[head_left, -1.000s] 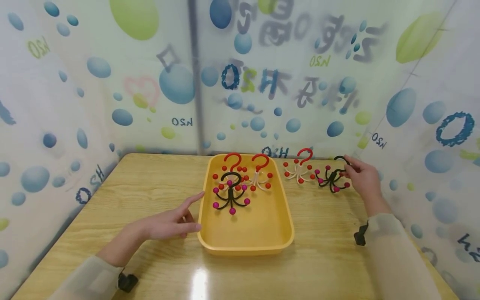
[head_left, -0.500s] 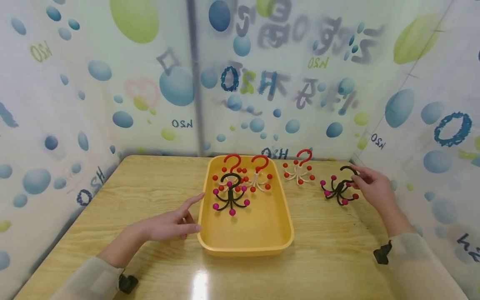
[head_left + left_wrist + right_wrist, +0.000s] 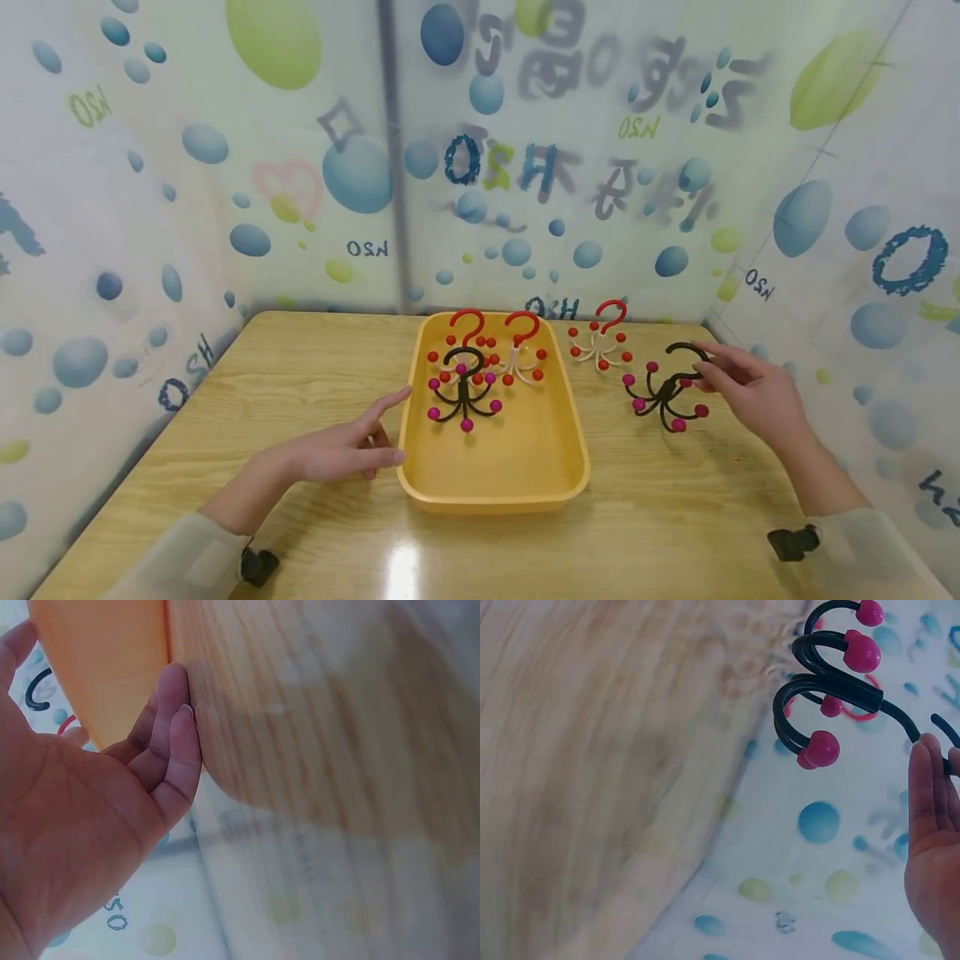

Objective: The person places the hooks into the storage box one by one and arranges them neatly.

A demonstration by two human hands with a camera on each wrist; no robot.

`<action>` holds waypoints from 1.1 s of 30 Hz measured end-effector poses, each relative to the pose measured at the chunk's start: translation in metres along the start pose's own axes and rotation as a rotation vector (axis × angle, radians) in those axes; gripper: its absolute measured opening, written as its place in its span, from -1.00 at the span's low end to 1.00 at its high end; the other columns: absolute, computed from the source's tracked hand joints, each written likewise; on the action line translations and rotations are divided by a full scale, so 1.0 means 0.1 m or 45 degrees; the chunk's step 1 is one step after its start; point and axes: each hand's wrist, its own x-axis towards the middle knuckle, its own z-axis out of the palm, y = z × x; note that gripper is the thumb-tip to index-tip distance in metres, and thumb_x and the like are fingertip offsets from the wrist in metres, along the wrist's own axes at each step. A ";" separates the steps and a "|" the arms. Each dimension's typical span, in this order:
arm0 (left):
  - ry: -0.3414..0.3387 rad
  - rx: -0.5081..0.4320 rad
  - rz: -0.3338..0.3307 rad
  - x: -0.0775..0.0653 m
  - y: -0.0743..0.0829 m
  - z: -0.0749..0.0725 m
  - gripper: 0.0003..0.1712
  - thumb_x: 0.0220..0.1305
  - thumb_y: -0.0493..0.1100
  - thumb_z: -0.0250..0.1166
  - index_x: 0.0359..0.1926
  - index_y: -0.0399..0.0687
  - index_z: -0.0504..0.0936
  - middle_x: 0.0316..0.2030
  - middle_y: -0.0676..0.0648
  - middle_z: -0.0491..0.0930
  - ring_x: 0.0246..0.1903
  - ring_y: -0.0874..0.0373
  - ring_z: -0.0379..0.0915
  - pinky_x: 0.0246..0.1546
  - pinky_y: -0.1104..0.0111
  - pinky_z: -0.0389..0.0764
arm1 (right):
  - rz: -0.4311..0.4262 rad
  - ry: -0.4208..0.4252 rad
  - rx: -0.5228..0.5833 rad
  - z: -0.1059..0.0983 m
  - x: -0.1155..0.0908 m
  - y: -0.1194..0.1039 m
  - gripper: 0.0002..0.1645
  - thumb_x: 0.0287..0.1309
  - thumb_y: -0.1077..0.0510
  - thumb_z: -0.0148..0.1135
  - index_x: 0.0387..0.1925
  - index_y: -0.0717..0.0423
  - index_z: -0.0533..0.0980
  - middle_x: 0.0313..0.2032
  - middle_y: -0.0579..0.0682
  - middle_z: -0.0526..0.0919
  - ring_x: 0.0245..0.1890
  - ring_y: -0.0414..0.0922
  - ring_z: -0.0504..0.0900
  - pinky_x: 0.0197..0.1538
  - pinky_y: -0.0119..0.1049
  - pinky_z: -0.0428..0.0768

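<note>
Wooden tabletop (image 3: 322, 367) beneath, outstretched right hand (image 3: 759, 395) pinches black hooked tool (image 3: 666, 391).

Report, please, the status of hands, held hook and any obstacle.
Right hand pinches black hook by curved end. Left hand at left rim of yellow tray. Possible obstacle: red-white hook beside tray.

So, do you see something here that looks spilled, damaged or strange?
Nothing looks spilled or damaged. The black hook in the right hand tilts, which fits being held. The one oddity: the large H2O lettering on the back wall reads backwards, as if mirrored.
</note>
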 end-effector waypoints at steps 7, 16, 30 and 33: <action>0.002 0.003 0.000 0.00 0.00 0.00 0.04 0.41 0.23 0.26 0.58 0.64 -0.32 -0.11 -0.15 0.54 -0.23 -0.02 0.57 -0.22 0.20 0.63 | -0.126 -0.028 0.115 0.13 0.00 -0.45 -0.57 0.38 0.12 0.29 0.26 -0.04 0.59 -0.23 -0.01 0.79 -0.34 -0.34 0.75 -0.29 -0.52 0.63; 0.000 0.005 -0.005 0.01 0.01 -0.01 0.04 0.40 0.24 0.26 0.58 0.64 -0.31 -0.11 -0.15 0.55 -0.23 -0.02 0.57 -0.22 0.20 0.62 | -0.327 -0.045 0.233 0.35 0.07 -0.88 -0.58 0.35 0.25 0.30 0.20 -0.05 0.63 -0.22 -0.08 0.77 -0.35 -0.25 0.77 -0.28 -0.48 0.67; 0.010 0.012 0.013 0.00 0.00 0.00 0.05 0.40 0.23 0.25 0.59 0.61 -0.32 -0.13 -0.15 0.54 -0.26 0.00 0.57 -0.25 0.23 0.62 | -0.429 -0.212 0.388 0.85 0.24 -1.22 -0.58 0.34 0.25 0.30 0.20 -0.03 0.63 -0.20 0.08 0.77 -0.34 -0.22 0.78 -0.24 -0.34 0.73; 0.015 0.008 0.005 0.00 0.00 0.01 0.04 0.40 0.24 0.26 0.58 0.64 -0.30 -0.14 -0.15 0.54 -0.26 -0.01 0.57 -0.25 0.23 0.61 | -0.414 -0.248 0.399 0.96 0.26 -1.23 -0.58 0.34 0.24 0.31 0.20 -0.04 0.63 -0.19 0.08 0.77 -0.32 -0.15 0.79 -0.22 -0.26 0.75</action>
